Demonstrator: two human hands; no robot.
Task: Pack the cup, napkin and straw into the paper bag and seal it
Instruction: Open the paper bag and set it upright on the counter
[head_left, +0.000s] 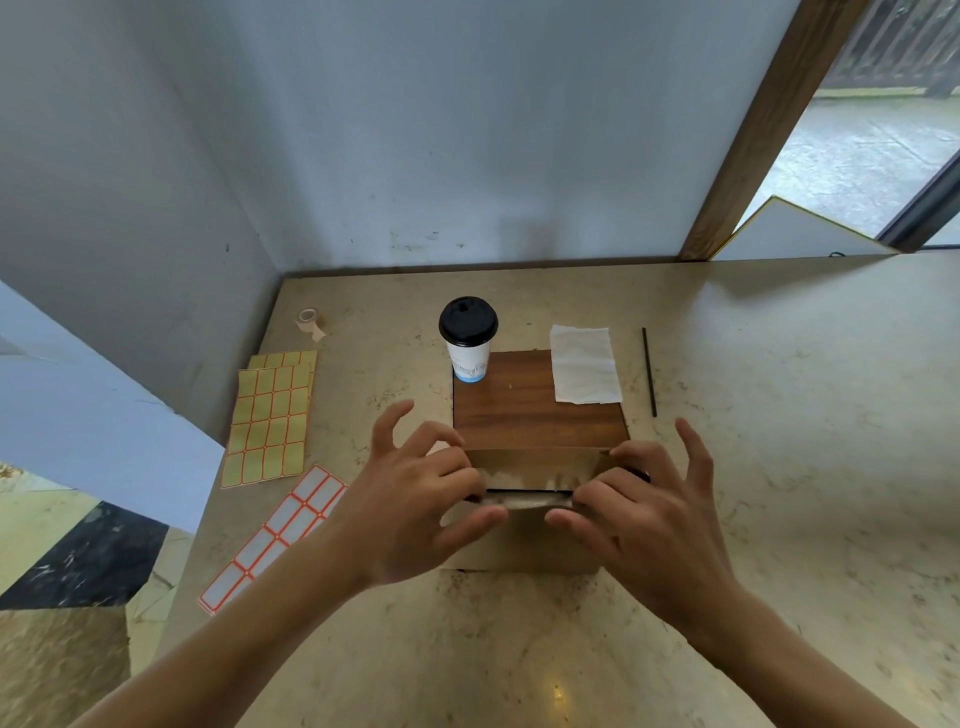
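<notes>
1. The brown paper bag (530, 467) stands at the near centre of the beige stone counter (779, 467), its mouth facing up and its long axis running left to right.
2. The left hand (415, 499) pinches the mouth's left end between thumb and curled fingers; the right hand (644, 509) pinches the right end likewise. Judged step: spreading the mouth open.
3. The white paper cup with black lid (468, 340) stands upright directly beyond the bag, toward the left, on the far corner of a brown wood-grain board (535, 410). The left hand is nearer.
4. The white folded napkin (584, 365) lies flat beyond the bag, toward the right, overlapping the board's far right corner.
5. The thin black straw (649, 371) lies just right of the napkin, long axis pointing away from the person. The right hand is nearer to both.
6. The sheets of yellow labels (270, 415) and white labels (275, 540) and the tape roll (309, 319) lie left, apart from the reach path.
</notes>
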